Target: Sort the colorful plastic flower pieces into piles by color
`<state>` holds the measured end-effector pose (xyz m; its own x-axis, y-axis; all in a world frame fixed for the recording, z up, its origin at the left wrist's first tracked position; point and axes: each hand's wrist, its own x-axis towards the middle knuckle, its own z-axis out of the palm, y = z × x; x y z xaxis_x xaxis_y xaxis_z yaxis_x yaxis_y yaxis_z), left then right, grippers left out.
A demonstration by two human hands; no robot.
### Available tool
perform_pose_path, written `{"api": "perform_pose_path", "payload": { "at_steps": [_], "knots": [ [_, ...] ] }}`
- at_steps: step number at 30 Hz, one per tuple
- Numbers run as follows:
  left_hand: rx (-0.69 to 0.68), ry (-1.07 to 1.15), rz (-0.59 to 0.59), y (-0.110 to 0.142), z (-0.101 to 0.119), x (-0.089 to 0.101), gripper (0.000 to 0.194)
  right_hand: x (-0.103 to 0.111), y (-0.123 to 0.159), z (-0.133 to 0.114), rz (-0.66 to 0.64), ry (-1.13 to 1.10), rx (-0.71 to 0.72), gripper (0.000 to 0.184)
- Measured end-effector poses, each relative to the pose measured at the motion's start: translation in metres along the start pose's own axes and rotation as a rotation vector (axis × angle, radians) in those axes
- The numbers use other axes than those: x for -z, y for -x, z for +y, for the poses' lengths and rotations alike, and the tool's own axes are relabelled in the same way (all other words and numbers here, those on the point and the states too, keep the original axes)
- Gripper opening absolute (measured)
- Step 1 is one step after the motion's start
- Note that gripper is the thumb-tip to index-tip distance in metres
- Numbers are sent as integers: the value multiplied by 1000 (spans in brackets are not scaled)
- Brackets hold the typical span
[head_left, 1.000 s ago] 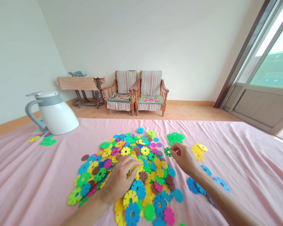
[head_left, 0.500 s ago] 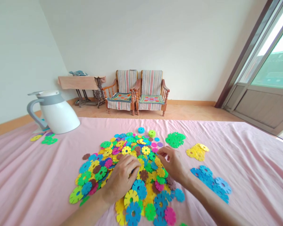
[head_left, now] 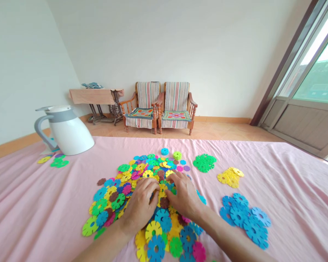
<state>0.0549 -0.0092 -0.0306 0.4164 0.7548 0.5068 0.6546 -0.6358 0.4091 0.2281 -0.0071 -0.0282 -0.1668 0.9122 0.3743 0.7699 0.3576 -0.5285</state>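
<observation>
My left hand (head_left: 139,205) and right hand (head_left: 184,194) rest on the heap of mixed plastic flower discs (head_left: 117,200), fingers (head_left: 172,177) among them; grip unclear. Separate piles on the pink cloth (head_left: 289,193), to my right: green discs (head_left: 204,163), yellow discs (head_left: 230,177), blue discs (head_left: 244,218).

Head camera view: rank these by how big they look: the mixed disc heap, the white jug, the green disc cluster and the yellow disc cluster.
1. the mixed plastic disc heap
2. the white jug
3. the green disc cluster and the yellow disc cluster: these look about alike, so I won't rank them.
</observation>
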Motion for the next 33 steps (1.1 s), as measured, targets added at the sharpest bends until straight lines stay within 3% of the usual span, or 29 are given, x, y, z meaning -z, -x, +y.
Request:
{"api": "perform_pose_path", "payload": {
  "at_steps": [9, 19, 26, 33],
  "knots": [
    [53, 72, 28, 1, -5, -2, 19, 8, 16, -22, -134, -75, 24, 20],
    [48, 71, 11, 1, -5, -1, 19, 8, 18, -21, -163, -176, -68, 16],
    [55, 73, 7, 0, -5, -1, 21, 12, 25, -27, -218, -90, 48, 20],
    [46, 69, 4, 1, -7, -1, 20, 17, 19, -24, -195, -282, -70, 14]
  ]
}}
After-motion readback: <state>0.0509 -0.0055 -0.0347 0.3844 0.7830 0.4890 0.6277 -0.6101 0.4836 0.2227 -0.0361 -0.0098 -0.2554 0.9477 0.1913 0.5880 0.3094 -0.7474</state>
